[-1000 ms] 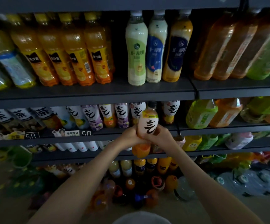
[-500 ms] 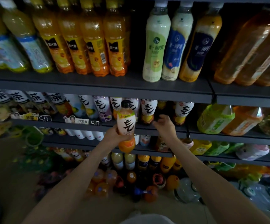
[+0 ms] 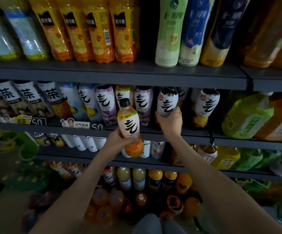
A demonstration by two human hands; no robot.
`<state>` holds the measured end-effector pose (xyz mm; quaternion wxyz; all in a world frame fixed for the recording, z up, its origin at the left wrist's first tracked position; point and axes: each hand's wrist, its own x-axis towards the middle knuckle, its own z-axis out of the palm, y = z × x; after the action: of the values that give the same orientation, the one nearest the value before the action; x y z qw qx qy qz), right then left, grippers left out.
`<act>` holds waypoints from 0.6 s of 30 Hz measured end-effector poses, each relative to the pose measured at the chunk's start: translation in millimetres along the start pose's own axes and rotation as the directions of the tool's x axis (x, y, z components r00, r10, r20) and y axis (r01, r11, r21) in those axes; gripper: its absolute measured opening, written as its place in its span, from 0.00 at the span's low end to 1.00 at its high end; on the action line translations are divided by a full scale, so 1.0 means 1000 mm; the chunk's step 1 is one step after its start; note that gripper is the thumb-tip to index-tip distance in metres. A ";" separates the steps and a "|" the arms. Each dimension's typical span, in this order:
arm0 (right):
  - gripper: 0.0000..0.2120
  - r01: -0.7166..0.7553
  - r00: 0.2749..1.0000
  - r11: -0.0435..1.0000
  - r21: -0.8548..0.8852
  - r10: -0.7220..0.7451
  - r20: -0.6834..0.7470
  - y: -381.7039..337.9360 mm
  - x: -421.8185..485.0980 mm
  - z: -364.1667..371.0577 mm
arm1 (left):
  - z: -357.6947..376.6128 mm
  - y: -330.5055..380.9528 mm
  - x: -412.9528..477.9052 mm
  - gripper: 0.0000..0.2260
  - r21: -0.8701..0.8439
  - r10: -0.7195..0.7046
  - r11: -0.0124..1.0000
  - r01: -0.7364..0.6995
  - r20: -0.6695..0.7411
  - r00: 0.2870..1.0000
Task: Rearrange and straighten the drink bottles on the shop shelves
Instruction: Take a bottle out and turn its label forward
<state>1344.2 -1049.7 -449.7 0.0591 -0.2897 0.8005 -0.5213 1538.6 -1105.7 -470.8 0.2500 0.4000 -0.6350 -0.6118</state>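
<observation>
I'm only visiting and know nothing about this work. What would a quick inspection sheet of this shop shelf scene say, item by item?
Surface: middle shelf, dark, packed with a row of drinks.
Job's things: orange bottle with a black cap, held upright in front of the shelf; white-label bottle in the middle shelf's row, its base hidden by the hand.
Clutter: loose bottles low down near the floor, dim and blurred.
Grips: left hand holds the orange bottle; right hand grips the white-label bottle.
Cables: nothing seen.
Surroundings: top shelf carrying juice bottles; price tags on the middle shelf's edge; dim light.
</observation>
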 end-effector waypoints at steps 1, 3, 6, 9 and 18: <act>0.30 -0.012 1.000 1.000 0.010 0.012 -0.019 0.003 -0.001 -0.005 | -0.001 -0.001 -0.001 0.25 0.002 0.003 1.000 -0.003 0.000 1.000; 0.30 -0.033 0.998 0.999 0.014 0.034 -0.053 0.008 -0.002 -0.018 | -0.001 -0.001 -0.004 0.24 0.003 0.012 1.000 -0.012 0.014 1.000; 0.28 -0.060 0.995 0.998 -0.003 0.060 -0.082 0.014 0.004 -0.032 | 0.001 0.005 -0.003 0.26 0.014 0.011 1.000 -0.011 0.020 1.000; 0.25 -0.058 0.995 0.998 -0.020 0.057 -0.081 0.013 0.013 -0.038 | 0.007 0.015 -0.002 0.24 -0.003 0.047 0.999 -0.047 0.060 0.997; 0.32 -0.098 0.994 0.993 -0.072 0.100 0.032 0.008 0.029 -0.039 | 0.013 0.024 -0.006 0.23 -0.052 0.054 0.997 -0.049 0.095 0.994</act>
<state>1301.1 -1031.1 -432.9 0.0888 -0.2607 0.8305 -0.4842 1526.6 -1094.6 -447.9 0.2446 0.3469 -0.6411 -0.6394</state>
